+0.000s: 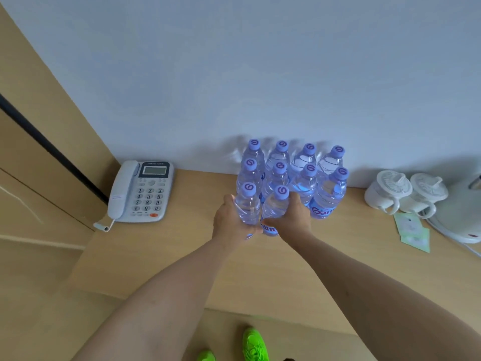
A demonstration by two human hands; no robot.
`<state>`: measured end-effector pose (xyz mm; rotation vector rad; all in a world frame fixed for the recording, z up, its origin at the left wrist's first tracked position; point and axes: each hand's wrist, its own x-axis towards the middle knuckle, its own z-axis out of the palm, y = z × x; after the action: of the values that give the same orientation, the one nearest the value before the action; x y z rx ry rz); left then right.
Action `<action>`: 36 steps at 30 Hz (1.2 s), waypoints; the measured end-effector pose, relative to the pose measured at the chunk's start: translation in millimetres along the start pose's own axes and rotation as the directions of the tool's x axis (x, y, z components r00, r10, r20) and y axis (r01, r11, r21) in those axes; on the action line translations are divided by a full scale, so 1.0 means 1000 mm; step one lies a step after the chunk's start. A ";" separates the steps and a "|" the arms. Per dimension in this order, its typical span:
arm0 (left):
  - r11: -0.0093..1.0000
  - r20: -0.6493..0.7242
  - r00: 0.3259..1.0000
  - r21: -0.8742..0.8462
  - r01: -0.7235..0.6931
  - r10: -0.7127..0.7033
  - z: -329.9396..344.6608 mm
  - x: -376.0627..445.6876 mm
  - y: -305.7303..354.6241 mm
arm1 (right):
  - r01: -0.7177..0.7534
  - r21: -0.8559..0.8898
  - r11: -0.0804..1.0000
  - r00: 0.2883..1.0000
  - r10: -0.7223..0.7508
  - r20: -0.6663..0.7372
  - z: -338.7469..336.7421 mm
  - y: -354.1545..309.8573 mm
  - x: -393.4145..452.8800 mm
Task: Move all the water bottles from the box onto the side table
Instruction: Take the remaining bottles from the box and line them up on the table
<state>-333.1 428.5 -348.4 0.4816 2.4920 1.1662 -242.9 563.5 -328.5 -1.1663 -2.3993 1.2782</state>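
Bright green shoes (253,345) stand on the floor below, and two bare forearms reach forward over the light wooden side table (182,256), which meets a pale blue-grey wall (260,74). On the table stand ten water bottles (302,175) in rows against the wall, clear plastic with purple caps carrying a swirl mark. Blue labels show "Gan", the rest hidden. The left hand (231,222) is wrapped around the front left bottle (247,204); the right hand (292,217) grasps the front right bottle (276,207). A white telephone (140,191) lies left, two white lidded cups (406,194) right.
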 end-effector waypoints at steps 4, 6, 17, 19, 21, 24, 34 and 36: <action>0.999 0.101 0.995 -0.030 -0.014 0.017 -0.007 0.011 -0.003 | 0.011 -0.050 0.999 1.000 -0.011 0.004 0.003 -0.002 0.000; 1.000 0.172 0.985 -0.027 -0.003 0.008 -0.013 0.014 -0.003 | 0.003 -0.063 0.998 1.000 -0.001 0.027 0.002 -0.003 -0.001; 0.981 0.319 0.928 -0.045 -0.188 0.192 -0.048 0.033 0.025 | -0.052 -0.060 0.997 0.998 0.049 -0.044 -0.006 -0.016 -0.013; 0.976 0.271 0.940 0.005 -0.216 0.207 -0.047 0.035 0.027 | -0.046 -0.081 0.996 0.998 0.043 -0.037 -0.006 -0.019 -0.012; 0.973 0.209 0.955 0.044 -0.225 0.211 -0.044 0.036 0.028 | -0.044 -0.104 0.994 0.999 0.042 -0.024 -0.006 -0.019 -0.011; 0.969 0.172 0.961 0.077 -0.234 0.218 -0.037 0.034 0.032 | -0.040 -0.092 0.995 0.999 0.038 -0.015 -0.009 -0.017 -0.010; 0.978 0.144 0.978 0.123 -0.169 0.151 -0.048 0.041 0.039 | -0.023 -0.078 0.997 0.997 0.029 0.075 -0.010 -0.013 -0.004; 0.980 0.106 0.982 0.111 -0.165 0.154 -0.043 0.038 0.040 | -0.028 -0.075 0.997 0.997 0.033 0.074 -0.010 -0.010 -0.004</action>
<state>-379.6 441.2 -297.6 0.7655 2.4862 1.0267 -241.3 563.6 -313.8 -1.1995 -2.5120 1.2746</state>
